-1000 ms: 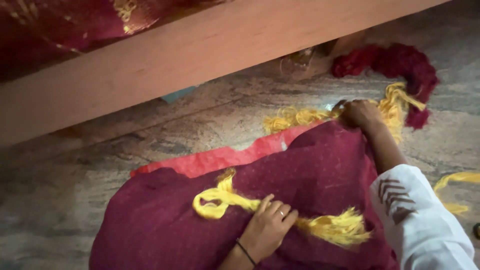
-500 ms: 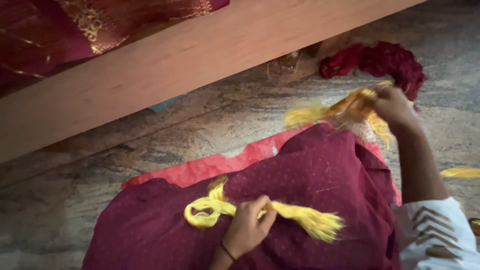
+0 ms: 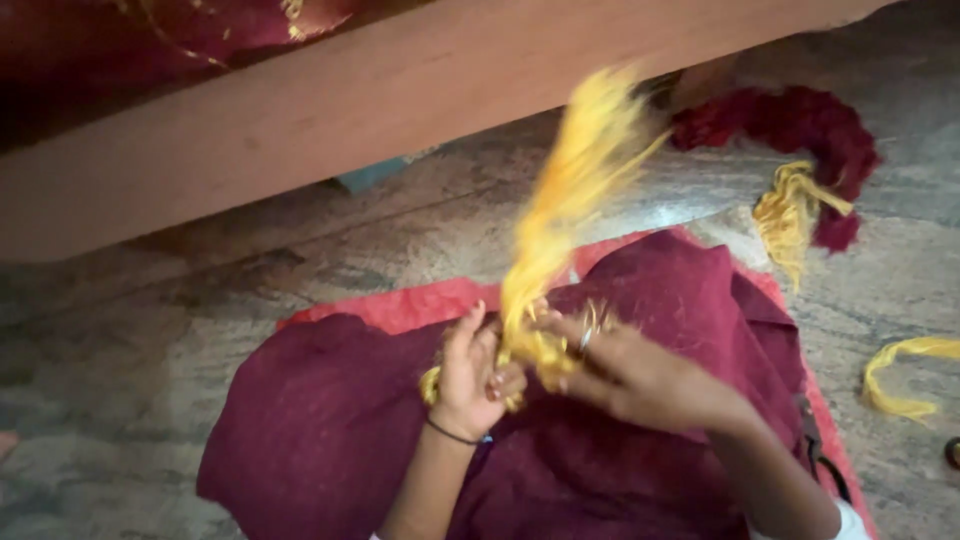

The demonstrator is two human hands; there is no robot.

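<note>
**Loose tassel threads may tangle**

Over the maroon cloth (image 3: 330, 440), the left hand (image 3: 470, 375) and right hand (image 3: 630, 375) both pinch the yellow thread bundle (image 3: 570, 210); its blurred, flying end could snarl or slip free.

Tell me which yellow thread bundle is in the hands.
The raised yellow bundle over the maroon cloth, gripped by left hand and right hand. The others lie untouched on the floor at right.
</note>
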